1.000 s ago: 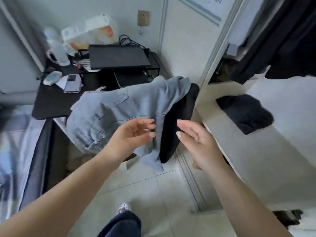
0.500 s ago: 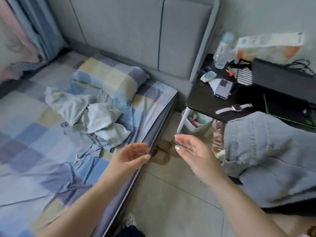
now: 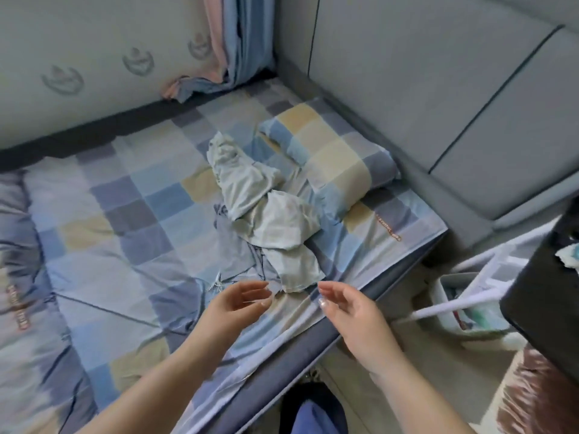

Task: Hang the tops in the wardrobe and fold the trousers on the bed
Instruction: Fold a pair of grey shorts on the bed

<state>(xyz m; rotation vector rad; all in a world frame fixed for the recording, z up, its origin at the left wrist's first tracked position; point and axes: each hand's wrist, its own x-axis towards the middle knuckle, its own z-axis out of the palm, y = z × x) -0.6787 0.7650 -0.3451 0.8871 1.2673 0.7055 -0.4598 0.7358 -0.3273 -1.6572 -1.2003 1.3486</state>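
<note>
Both hands hover empty over the near edge of the bed (image 3: 360, 311), palms turned toward each other. The left hand (image 3: 238, 303) has its fingers loosely spread and slightly curled; the right hand (image 3: 351, 311) is the same, holding nothing. Just beyond the fingertips lies the crumpled pale garment (image 3: 266, 214), its nearest corner reaching almost between the hands, with a darker blue-grey piece of cloth (image 3: 238, 258) partly tucked under it to the left.

The likeliest slip, I judge, is grabbing a fold of the checked sheet (image 3: 131, 214) along with the cloth, since both are thin, wrinkled and close in colour. The pale heap is twisted, so lifting it by one corner could drag the darker piece with it, or tip it off the bed edge toward the floor. Whether it is a top or trousers cannot be told while bunched.

Beyond the heap and to the right sits a checked pillow (image 3: 338, 158) against the grey padded headboard (image 3: 438, 89). Far left, a curtain (image 3: 232, 42) hangs down onto the mattress. Right of the right hand stands a black side table (image 3: 545, 292) on white legs.
</note>
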